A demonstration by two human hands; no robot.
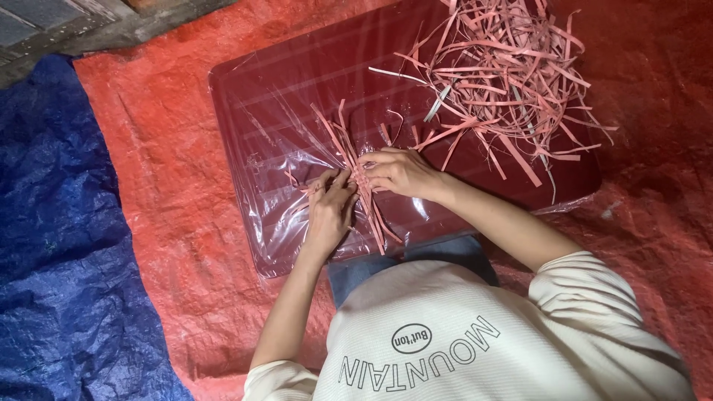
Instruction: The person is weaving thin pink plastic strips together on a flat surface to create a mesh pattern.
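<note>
**Pink strips woven on a wrapped board, loose stock kept within reach**

We sit on the floor, which is covered by an orange-red tarpaulin (pixel 178 223) with a blue tarpaulin (pixel 52 238) lying along its left side; the sheets seem there to keep the work and the strips off the ground beneath. At the top left corner we see a bit of grey paving (pixel 44 22).

On the orange sheet, just ahead of our knees, lies a dark red board (pixel 297 82) wrapped in clear plastic film, which gives us a flat, smooth base to press against. Its near edge sits over our lap, so the work stays close under our eyes.

At the far right of the board a loose pile of pink strips (pixel 505 74) is heaped, apart from the weaving but near our right arm, likely so that a fresh strip is easy to pick.

Near the middle of the board lies the small woven piece (pixel 360 182), with long strip ends fanning up and down from it. Our left hand (pixel 330 208) rests on its left side with fingers curled narrow, pinning strips down. Our right hand (pixel 401 172) comes from the right, fingertips pinched close on the strips at the crossing point, so both hands hold the weave flat and tight.
</note>
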